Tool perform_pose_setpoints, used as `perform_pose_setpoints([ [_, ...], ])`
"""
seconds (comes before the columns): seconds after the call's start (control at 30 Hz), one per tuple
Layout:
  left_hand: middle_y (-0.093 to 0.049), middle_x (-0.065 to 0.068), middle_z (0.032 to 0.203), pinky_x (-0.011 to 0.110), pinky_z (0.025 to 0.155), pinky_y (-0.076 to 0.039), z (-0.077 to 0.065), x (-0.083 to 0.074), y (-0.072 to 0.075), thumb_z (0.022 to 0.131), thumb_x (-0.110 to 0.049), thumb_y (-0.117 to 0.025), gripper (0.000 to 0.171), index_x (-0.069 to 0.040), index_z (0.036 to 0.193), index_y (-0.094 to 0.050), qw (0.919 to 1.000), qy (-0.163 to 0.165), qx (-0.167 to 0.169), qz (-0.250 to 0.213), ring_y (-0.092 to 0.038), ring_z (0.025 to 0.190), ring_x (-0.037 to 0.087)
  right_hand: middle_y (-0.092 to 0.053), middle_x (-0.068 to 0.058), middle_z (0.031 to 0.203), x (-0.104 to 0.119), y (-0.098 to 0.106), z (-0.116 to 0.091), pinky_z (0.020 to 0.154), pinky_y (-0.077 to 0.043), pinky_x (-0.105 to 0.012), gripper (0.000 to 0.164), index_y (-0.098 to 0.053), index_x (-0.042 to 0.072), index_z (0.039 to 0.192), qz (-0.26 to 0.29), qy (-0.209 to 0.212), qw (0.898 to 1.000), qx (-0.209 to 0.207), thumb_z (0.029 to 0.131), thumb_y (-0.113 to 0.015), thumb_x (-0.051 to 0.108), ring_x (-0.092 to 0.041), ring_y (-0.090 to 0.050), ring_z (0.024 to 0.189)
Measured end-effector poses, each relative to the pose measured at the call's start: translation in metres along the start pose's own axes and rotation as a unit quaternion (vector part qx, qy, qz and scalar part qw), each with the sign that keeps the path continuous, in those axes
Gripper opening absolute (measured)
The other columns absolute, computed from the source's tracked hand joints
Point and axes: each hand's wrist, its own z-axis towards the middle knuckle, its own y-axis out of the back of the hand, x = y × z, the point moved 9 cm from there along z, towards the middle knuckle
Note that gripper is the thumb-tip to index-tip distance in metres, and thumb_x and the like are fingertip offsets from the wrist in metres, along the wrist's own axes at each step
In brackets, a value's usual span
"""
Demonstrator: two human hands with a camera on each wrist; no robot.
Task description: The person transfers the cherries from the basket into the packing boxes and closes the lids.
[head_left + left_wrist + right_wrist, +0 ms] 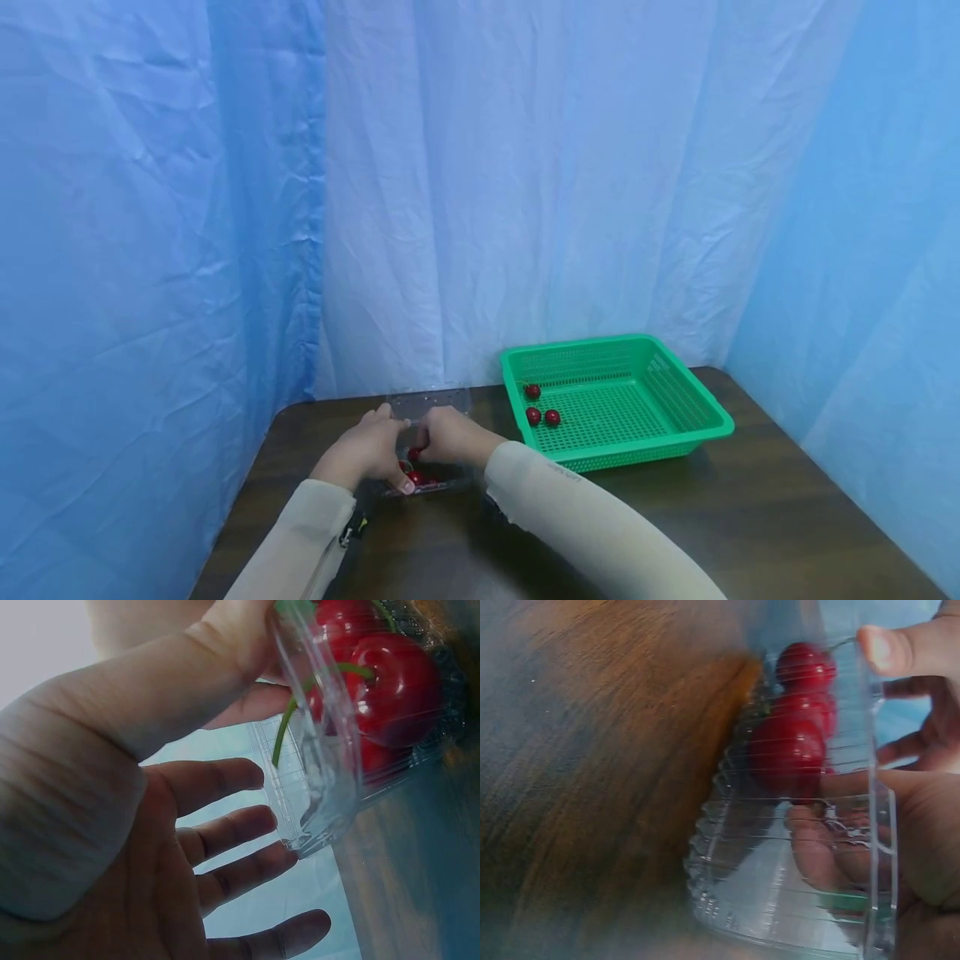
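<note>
Head view: a clear, thin plastic clamshell box (448, 484) sits on the dark brown wooden table (675, 517), with a few glossy red round cherries (416, 477) inside. Left hand (367, 454) straddles the box, thumb at the near edge, and the right hand (455, 437) dips in from above. Three more glossy red cherries (552, 417) are in the green rectangular plastic basket (648, 446) to the right.

Left wrist view: left fingers are spread wide and almost straight, some tips right at the box rim, no cherry in them. I'd guess that box is featherlight and bendy, so brace it by the rim and don't squeeze the walls. One cherry has a long green stem (285, 727) poking up, handy to pinch, though it might snap off with a hard tug.

Right wrist view: through the ribbed wall, the right fingers are curled in right by the cherries; honestly can't tell if one's gripped. These look light, firm and slippery, probably easy to bruise, so I'd take each round its fat middle, softly.
</note>
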Motion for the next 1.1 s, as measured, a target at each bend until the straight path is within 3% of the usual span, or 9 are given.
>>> perform_pose_setpoints([
  [0.17,-0.05,0.023,0.164,0.065,0.109,-0.061,-0.001,-0.002,0.001,0.067,-0.037,-0.113,0.115,-0.011,0.165,-0.06,1.0,-0.003,0.002,0.002,-0.053,0.143,0.04,-0.075,0.007,0.074,0.002,-0.004,0.0,0.06,-0.059,-0.025,0.016,-0.086,0.016,0.085,-0.001,0.011,1.0,0.004,0.1,-0.086,0.01,-0.011,-0.069,0.063],
  [0.3,-0.053,0.021,0.159,0.064,0.107,-0.062,-0.001,-0.002,0.001,0.066,-0.036,-0.113,0.115,-0.01,0.165,-0.06,1.0,-0.005,0.002,0.003,-0.054,0.138,0.037,-0.078,0.006,0.078,0.003,-0.005,0.001,0.062,-0.061,-0.026,0.011,-0.088,0.016,0.092,-0.002,0.012,1.0,0.014,0.102,-0.085,0.013,-0.01,-0.071,0.065],
  [0.47,-0.05,0.023,0.165,0.066,0.108,-0.061,-0.001,0.0,-0.001,0.067,-0.037,-0.113,0.115,-0.011,0.165,-0.06,1.0,-0.002,0.001,0.001,-0.052,0.145,0.041,-0.08,0.006,0.085,0.002,0.006,-0.003,0.067,-0.063,-0.026,0.01,-0.089,0.016,0.098,-0.004,0.014,1.0,0.02,0.105,-0.082,0.017,-0.009,-0.072,0.071],
  [0.67,-0.041,0.026,0.175,0.069,0.112,-0.058,0.0,0.002,-0.001,0.067,-0.038,-0.113,0.116,-0.014,0.167,-0.059,1.0,0.004,0.003,-0.004,-0.045,0.157,0.048,-0.078,0.006,0.087,0.004,0.049,-0.015,0.067,-0.062,-0.026,0.015,-0.088,0.014,0.1,0.021,0.033,0.999,0.012,0.109,-0.076,0.019,-0.01,-0.07,0.072],
  [0.83,-0.046,0.024,0.171,0.069,0.111,-0.059,0.002,0.007,-0.002,0.066,-0.038,-0.113,0.116,-0.013,0.166,-0.06,0.9999,0.009,-0.008,-0.001,-0.049,0.152,0.045,-0.081,0.001,0.095,0.002,0.093,-0.023,0.072,-0.062,-0.029,0.016,-0.087,0.012,0.106,0.014,0.033,0.999,-0.006,0.111,-0.072,0.017,-0.012,-0.072,0.078],
  [1.0,-0.048,0.023,0.17,0.069,0.113,-0.059,0.002,0.007,-0.002,0.066,-0.036,-0.113,0.115,-0.012,0.166,-0.06,0.9997,0.013,-0.018,-0.008,-0.05,0.152,0.044,-0.082,-0.005,0.103,-0.024,0.133,-0.03,0.075,-0.066,-0.034,0.017,-0.085,0.01,0.112,0.049,0.01,0.999,-0.012,0.112,-0.069,0.015,-0.021,-0.079,0.087],
  [1.1,-0.046,0.024,0.171,0.069,0.114,-0.058,0.001,0.006,-0.001,0.067,-0.033,-0.113,0.115,-0.012,0.166,-0.059,0.9996,0.014,-0.02,-0.009,-0.048,0.154,0.046,-0.083,-0.01,0.109,-0.049,0.154,-0.031,0.083,-0.07,-0.043,0.018,-0.083,0.007,0.115,0.09,-0.018,0.996,-0.012,0.113,-0.067,0.017,-0.027,-0.083,0.096],
])
